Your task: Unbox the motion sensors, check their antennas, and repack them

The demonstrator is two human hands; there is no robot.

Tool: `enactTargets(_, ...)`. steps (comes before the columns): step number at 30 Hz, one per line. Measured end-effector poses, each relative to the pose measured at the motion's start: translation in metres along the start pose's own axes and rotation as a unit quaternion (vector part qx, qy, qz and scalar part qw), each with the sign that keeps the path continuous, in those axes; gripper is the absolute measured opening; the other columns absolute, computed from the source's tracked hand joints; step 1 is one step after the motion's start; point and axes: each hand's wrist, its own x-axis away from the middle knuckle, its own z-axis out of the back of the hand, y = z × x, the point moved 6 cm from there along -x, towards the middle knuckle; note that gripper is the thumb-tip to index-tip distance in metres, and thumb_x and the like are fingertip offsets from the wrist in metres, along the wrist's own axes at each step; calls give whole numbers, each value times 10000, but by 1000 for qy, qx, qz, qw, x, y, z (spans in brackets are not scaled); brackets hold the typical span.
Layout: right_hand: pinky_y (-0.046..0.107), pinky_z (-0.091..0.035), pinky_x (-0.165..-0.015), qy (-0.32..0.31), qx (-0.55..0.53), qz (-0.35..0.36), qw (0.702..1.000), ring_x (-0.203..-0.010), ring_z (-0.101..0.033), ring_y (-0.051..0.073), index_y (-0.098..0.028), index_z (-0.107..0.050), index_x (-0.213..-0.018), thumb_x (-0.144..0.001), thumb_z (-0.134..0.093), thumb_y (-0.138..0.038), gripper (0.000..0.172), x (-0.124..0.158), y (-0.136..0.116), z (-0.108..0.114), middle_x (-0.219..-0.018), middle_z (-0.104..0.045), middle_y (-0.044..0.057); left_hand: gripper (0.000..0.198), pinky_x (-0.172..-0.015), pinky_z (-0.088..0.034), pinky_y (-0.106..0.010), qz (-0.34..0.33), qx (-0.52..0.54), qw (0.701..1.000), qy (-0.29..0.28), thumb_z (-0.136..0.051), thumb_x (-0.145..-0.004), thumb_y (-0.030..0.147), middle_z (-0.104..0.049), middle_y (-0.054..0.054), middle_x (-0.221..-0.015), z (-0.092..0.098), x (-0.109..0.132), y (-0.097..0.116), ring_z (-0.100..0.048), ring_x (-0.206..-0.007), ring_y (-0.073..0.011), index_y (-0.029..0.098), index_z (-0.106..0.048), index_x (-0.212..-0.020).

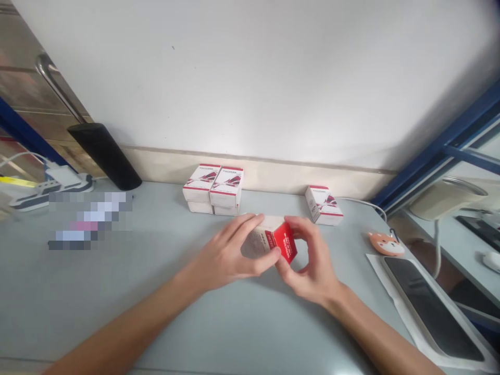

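Between my two hands is a small white and red carton point(269, 240), tilted, its red end with white print facing right. My left hand point(230, 252) is closed around its white side, fingers over the top and thumb at the front edge. My right hand point(310, 260) pinches the red end between thumb and fingers. Part of the carton is hidden behind my left hand. Behind it stand stacked white cartons with dark red trim point(226, 186), in two side-by-side columns. A single similar carton point(324, 204) sits farther right.
A black cylinder with a bent metal tube point(105, 156) stands at the back left, near a power strip point(54, 190). To the right are an orange animal-faced item point(386, 244) and a phone point(429, 307) on a white sheet. A wall borders the table's back.
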Motion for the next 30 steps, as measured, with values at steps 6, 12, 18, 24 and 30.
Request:
enactTargets(6, 472, -624, -898, -73, -12, -6, 997, -1022, -684, 256, -307, -419, -1494, -923, -733, -279, 652, 1, -2, -5, -1250, -631, 109, 434, -977, -638, -462, -22, 27, 999, -31, -777, -800, 173, -577, -88, -1453, -10, 11, -3, -613, -1338, -317, 385, -643, -1155)
enactTargets(12, 469, -645, -882, -112, 8, -1, 994, -1200, -643, 313, -340, -403, -1530, -971, -683, -324, 625, -2, -2, -5, -1369, -556, 138, 391, -1007, -632, -430, -2, 30, 999, -20, -798, -798, 186, -616, -46, -1434, -12, 11, -7, -653, -1306, -293, 385, -668, -1107)
enactTargets(18, 473, -658, -854, -97, 16, 3, 995, -1197, -637, 322, -330, -461, -1439, -950, -705, -335, 547, -3, -2, -2, -1337, -556, 139, 475, -1004, -648, -419, -13, 47, 999, 19, -770, -832, 183, -618, -22, -1471, -8, 12, -6, -647, -1334, -269, 422, -634, -1219)
enactTargets(24, 468, -644, -914, -103, -50, -26, 993, -973, -661, 211, -314, -462, -1401, -947, -700, -234, 519, -2, 5, -7, -1293, -560, 104, 508, -982, -646, -450, -59, -4, 998, 6, -762, -841, 162, -630, -56, -1429, -8, 9, -14, -668, -1281, -288, 417, -638, -1262)
enactTargets(30, 432, -641, -890, -99, -104, -57, 988, -808, -622, 132, -300, -491, -1217, -897, -690, -168, 400, -5, 12, -13, -1192, -553, 37, 585, -1020, -624, -437, -82, -19, 996, -39, -743, -865, 165, -632, -46, -1386, -9, 2, -18, -647, -1291, -267, 457, -585, -1348)
